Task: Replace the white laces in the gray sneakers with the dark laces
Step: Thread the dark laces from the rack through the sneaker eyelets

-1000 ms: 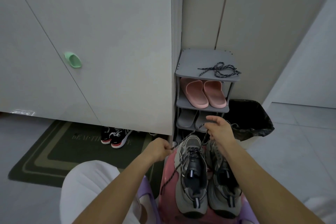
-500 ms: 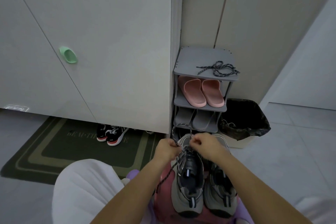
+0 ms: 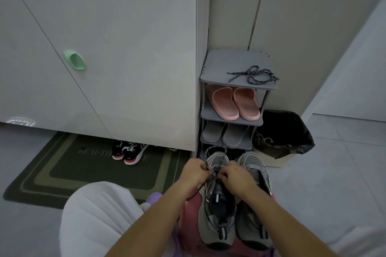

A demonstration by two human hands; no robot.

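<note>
Cord like the dark speckled lace (image 3: 215, 147) should be light, limp and slightly springy, best pinched close to the eyelets or by its stiff tips. It rises in a loop over the far end of the left gray sneaker (image 3: 217, 222), where the left hand (image 3: 195, 171) and right hand (image 3: 237, 176) meet, fingers curled and pinching the lace at its crossing. The right gray sneaker (image 3: 255, 226) stands touching it, both on a pink stool (image 3: 188, 215). A second dark lace (image 3: 253, 75) lies atop the gray shoe rack (image 3: 219, 62), above pink slippers (image 3: 236, 103). Around them are a pale tiled floor (image 3: 334, 183), a green doormat (image 3: 62, 173) and a black-lined bin (image 3: 292, 129).
</note>
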